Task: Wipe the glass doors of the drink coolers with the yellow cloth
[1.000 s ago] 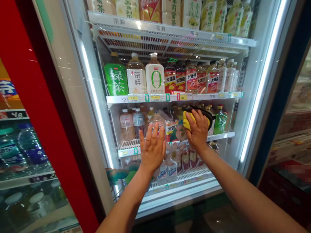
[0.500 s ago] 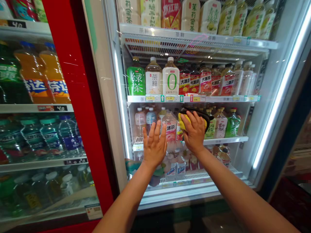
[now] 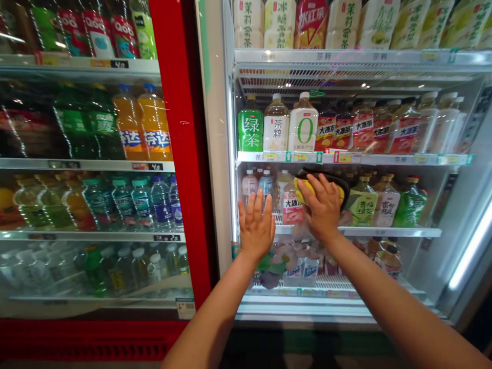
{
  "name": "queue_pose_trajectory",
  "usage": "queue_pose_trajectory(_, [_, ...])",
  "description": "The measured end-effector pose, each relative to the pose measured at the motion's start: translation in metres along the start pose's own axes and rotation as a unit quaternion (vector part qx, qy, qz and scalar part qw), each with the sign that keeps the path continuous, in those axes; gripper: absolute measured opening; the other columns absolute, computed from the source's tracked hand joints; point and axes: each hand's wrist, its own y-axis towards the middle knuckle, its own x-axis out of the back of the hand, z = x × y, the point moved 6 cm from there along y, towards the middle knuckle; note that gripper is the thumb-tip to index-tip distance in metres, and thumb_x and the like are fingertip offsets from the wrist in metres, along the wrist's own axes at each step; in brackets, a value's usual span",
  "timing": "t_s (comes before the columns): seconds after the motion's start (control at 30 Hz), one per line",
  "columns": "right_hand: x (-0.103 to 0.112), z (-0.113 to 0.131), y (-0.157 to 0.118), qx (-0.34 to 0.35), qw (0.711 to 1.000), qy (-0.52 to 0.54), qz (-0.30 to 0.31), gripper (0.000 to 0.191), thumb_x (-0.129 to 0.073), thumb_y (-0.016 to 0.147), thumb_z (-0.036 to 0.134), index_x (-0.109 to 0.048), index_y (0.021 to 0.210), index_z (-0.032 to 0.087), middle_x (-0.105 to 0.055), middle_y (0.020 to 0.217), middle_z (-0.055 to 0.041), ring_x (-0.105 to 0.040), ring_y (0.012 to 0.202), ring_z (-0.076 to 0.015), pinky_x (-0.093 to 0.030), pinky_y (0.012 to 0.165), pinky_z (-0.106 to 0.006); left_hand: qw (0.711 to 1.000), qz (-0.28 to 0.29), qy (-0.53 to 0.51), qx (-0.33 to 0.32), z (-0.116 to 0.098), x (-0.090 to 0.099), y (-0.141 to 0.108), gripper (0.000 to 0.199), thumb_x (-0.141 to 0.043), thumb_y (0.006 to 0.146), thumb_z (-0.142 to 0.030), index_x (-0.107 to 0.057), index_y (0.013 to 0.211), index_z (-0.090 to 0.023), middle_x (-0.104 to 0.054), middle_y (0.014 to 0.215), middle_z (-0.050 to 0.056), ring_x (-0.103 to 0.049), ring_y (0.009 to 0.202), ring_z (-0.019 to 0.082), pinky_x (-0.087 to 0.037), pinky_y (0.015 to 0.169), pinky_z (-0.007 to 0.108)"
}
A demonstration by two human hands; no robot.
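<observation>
My left hand [image 3: 255, 225] lies with its fingers stretched out on the glass of the lit drinks cooler, in front of the third shelf. To the right of it, my right hand [image 3: 321, 207] presses a yellow and black cloth [image 3: 344, 187] to the same glass, fingers spread over its yellow side. Between the hands, behind the glass, stands an iced tea bottle [image 3: 292, 207] with a red and white label. A small blue-capped bottle [image 3: 266, 182] shows just above my left fingertips. The cloth and right hand hide some bottles behind them.
A red-framed cooler [image 3: 172, 128] with several rows of drinks stands to the left. Inside the lit cooler, bottles fill shelves above and below my hands, with a green tea bottle [image 3: 250, 125] at the left. A bright light strip [image 3: 471, 241] runs down its right side.
The view has swung left, so more of the red-framed cooler shows. Against the bottles behind the glass, both hands and the cloth have shifted slightly left.
</observation>
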Motion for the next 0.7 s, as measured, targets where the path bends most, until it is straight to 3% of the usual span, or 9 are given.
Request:
queue_pose_trajectory(0.13, [-0.009, 0.046, -0.016, 0.064, 0.996, 0.01, 0.055, 0.057, -0.058, 0.094, 0.017, -0.054, 0.149, 0.031, -0.057, 0.153, -0.0061, -0.042, 0.148, -0.0278, -0.024, 0.124, -0.05, 1.0, -0.012, 0.016, 0.011, 0.01, 0.006, -0.006, 0.079, -0.054, 0.1, -0.028, -0.012, 0.166, -0.019, -0.029, 0.169, 0.016, -0.022, 0.158, 0.03, -0.012, 0.131, 0.057])
queue_pose_trajectory(0.27, [-0.002, 0.042, -0.032, 0.112, 0.989, 0.042, 0.091, 0.059, -0.053, 0.096, 0.013, -0.049, 0.152, 0.031, -0.06, 0.15, -0.004, -0.048, 0.145, -0.023, -0.027, 0.124, -0.045, 1.0, -0.01, 0.013, 0.013, 0.019, 0.007, -0.015, 0.079, -0.056, 0.099, -0.028, -0.014, 0.166, -0.02, -0.032, 0.167, 0.015, -0.025, 0.157, 0.03, -0.011, 0.131, 0.058])
queue_pose_trajectory(0.37, [0.0, 0.033, -0.003, 0.06, 0.996, 0.059, 0.036, 0.065, -0.052, 0.093, 0.011, -0.042, 0.156, 0.026, -0.061, 0.149, -0.0072, -0.048, 0.145, -0.024, -0.031, 0.121, -0.046, 1.0, -0.016, 0.008, 0.009, 0.027, 0.01, -0.017, 0.081, -0.057, 0.099, -0.028, -0.013, 0.166, -0.02, -0.033, 0.167, 0.015, -0.026, 0.157, 0.031, -0.012, 0.131, 0.059])
queue_pose_trajectory(0.5, [-0.018, 0.062, 0.029, 0.032, 0.998, 0.047, 0.012, 0.062, -0.052, 0.093, 0.011, -0.049, 0.151, 0.03, -0.055, 0.155, -0.0046, -0.041, 0.15, -0.0254, -0.029, 0.121, -0.049, 0.999, -0.032, 0.002, 0.028, 0.041, 0.016, -0.015, 0.081, -0.058, 0.098, -0.026, -0.013, 0.166, -0.021, -0.032, 0.167, 0.016, -0.025, 0.158, 0.032, -0.014, 0.13, 0.06])
queue_pose_trajectory(0.6, [-0.023, 0.085, 0.015, 0.083, 0.994, 0.053, 0.053, 0.055, -0.054, 0.096, 0.015, -0.052, 0.149, 0.029, -0.054, 0.156, -0.0033, -0.041, 0.149, -0.025, -0.027, 0.122, -0.047, 0.999, -0.038, -0.002, 0.032, 0.047, 0.019, -0.018, 0.079, -0.057, 0.098, -0.025, -0.015, 0.166, -0.021, -0.032, 0.168, 0.017, -0.024, 0.158, 0.032, -0.015, 0.13, 0.06])
queue_pose_trajectory(0.7, [-0.014, 0.082, -0.008, 0.153, 0.982, 0.069, 0.09, 0.048, -0.056, 0.097, 0.017, -0.057, 0.144, 0.029, -0.057, 0.153, -0.0025, -0.045, 0.146, -0.0235, -0.031, 0.121, -0.044, 0.999, -0.039, 0.001, 0.021, 0.049, 0.02, -0.024, 0.078, -0.057, 0.098, -0.025, -0.018, 0.165, -0.019, -0.034, 0.167, 0.017, -0.025, 0.158, 0.032, -0.015, 0.13, 0.058])
